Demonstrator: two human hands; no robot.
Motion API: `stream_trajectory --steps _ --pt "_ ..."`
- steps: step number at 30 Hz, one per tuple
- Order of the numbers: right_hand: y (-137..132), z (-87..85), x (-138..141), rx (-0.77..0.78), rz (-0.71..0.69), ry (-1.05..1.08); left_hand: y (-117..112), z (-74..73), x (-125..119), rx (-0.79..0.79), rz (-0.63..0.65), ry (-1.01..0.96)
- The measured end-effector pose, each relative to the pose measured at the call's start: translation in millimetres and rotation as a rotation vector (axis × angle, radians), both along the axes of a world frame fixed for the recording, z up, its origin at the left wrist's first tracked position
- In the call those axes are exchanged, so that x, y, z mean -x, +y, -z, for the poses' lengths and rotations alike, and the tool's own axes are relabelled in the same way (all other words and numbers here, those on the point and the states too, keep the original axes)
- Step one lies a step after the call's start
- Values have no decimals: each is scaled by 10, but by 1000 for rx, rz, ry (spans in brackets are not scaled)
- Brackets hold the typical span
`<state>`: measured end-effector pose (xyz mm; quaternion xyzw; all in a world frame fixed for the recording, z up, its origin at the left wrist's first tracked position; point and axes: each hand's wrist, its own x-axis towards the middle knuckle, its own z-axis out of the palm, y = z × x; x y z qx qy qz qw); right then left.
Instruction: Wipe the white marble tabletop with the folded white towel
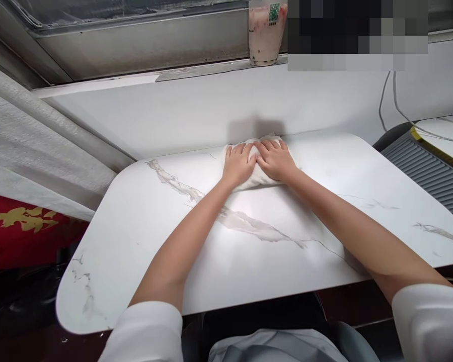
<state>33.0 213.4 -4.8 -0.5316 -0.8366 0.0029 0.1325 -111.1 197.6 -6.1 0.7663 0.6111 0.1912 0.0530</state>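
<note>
A folded white cloth [262, 177] lies at the far side of a white table [226, 281] with grey-brown marble veining. My left hand [239, 163] presses on the cloth's left half, its fingers bent over the top. Beside it, my right hand [275, 158] grips the right half the same way. The two thumbs almost meet in the middle. Both arms are stretched forward over the tabletop, and much of the cloth's upper side is hidden under the hands.
A plastic cup with a pinkish drink [266, 35] stands on the window ledge behind the table. At right are grey cables [394, 95] and a grey ribbed surface [432, 166]. A pale curtain [41, 130] hangs left, above red fabric with gold lettering [24, 219].
</note>
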Motion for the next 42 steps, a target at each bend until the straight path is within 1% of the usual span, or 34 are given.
stream_trajectory --steps 3,7,11,15,18,21,27,33,36,39,42 --pt "177 28 68 -23 5 23 182 2 64 -16 5 -5" --pt "287 56 108 -39 18 39 287 7 97 -19 -11 0" --pt "281 77 102 -47 2 55 284 13 84 -12 -14 11" --pt "142 75 94 -67 -7 30 147 -8 70 5 -28 26" --pt "-67 66 105 -73 -12 8 -72 -37 82 25 -28 36" --pt "-353 60 131 -81 -15 -10 -356 -56 115 38 -25 35" --pt "-1011 52 210 -97 -7 -63 -963 -57 221 68 -10 45" --pt "-1651 64 267 -150 -63 -93 -1611 -53 331 75 3 87" --pt "-1956 75 275 -186 -99 -101 -1934 -45 378 63 30 108" --pt "-2205 82 277 -227 -137 -105 -2215 -42 414 57 49 115" --pt "-2353 80 285 -241 -174 -109 -2409 -47 436 60 41 109"
